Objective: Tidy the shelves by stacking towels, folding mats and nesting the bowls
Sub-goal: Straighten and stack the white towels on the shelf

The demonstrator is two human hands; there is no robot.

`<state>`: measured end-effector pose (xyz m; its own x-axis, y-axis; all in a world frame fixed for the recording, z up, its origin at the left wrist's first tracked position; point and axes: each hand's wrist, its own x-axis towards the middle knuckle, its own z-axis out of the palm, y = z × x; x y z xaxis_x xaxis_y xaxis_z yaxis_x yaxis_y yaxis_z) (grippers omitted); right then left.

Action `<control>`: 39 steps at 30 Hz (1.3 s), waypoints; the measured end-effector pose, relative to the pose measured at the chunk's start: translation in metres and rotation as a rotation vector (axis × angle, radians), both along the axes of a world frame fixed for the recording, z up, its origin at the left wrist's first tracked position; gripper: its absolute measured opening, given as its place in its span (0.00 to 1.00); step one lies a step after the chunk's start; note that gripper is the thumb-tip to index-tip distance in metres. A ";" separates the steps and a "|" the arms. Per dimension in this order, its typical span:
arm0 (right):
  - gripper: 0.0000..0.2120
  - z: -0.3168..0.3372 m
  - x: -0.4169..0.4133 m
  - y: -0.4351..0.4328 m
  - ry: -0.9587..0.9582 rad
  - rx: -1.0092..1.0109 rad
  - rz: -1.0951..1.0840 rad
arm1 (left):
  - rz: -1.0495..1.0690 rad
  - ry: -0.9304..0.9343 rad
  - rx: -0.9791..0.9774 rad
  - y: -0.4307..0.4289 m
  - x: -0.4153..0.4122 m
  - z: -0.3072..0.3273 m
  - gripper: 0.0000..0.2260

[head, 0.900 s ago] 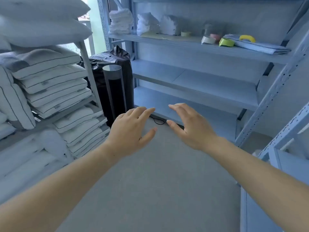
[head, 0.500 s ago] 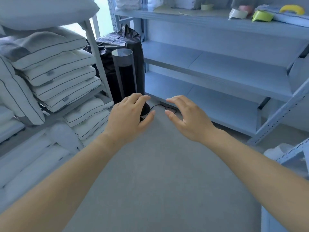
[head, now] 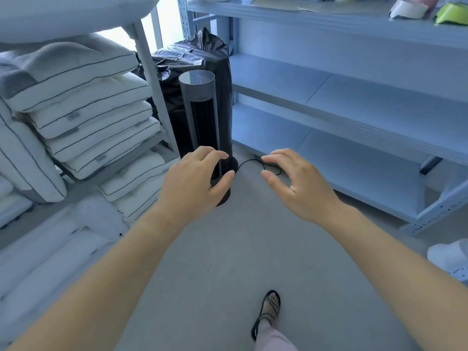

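Grey floor [head: 228, 249], matte and smooth, runs btwn two metal racks. Far left, a pale steel rack [head: 149, 79] w/ an angled post holds stacked pillows [head: 83, 97]: puffy, white, quilted fabric w/ thin dark piping, plus a few small sewn labels. Behind the post stands a crinkled, glossy black plastic bag [head: 192, 54]. In front of it is a tower fan [head: 200, 110], a tall cylinder w/ flat grey top, black slatted grille and round black base.

The left hand [head: 195, 181] hovers in front of the fan base, fingers loosely curved, nothing in it. A thin black cord [head: 247, 162] loops from the base across the floor. The right hand [head: 296, 183] is also relaxed and curved, thumb spread, holding nothing. Below is a foot in a woven strappy sandal [head: 269, 309].

On the right, blue-grey sheet-metal shelves [head: 354, 102] have flat, bare boards. On the top board, far right, lie a white bowl [head: 407, 8] and a green bowl [head: 452, 13], both tipped, well apart from the hands.

Vs half a sec ago, the view dipped. The top shelf slid nearly out of frame, more of the fan base shows and the sandal appeared. Hands keep their pose, thumbs a bit further apart.
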<state>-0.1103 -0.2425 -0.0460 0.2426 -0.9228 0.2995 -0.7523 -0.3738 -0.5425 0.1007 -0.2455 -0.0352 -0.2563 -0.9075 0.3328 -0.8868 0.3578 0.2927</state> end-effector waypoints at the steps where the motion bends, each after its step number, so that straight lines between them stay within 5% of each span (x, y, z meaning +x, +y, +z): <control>1: 0.15 -0.001 -0.005 -0.014 -0.001 -0.007 -0.005 | -0.008 0.002 0.003 -0.015 -0.006 -0.001 0.18; 17: 0.17 0.018 -0.112 -0.291 0.047 -0.032 -0.055 | -0.068 0.016 -0.055 -0.303 -0.132 0.011 0.16; 39: 0.14 0.055 -0.082 -0.682 0.089 -0.115 -0.092 | -0.120 0.037 -0.109 -0.707 -0.100 0.045 0.11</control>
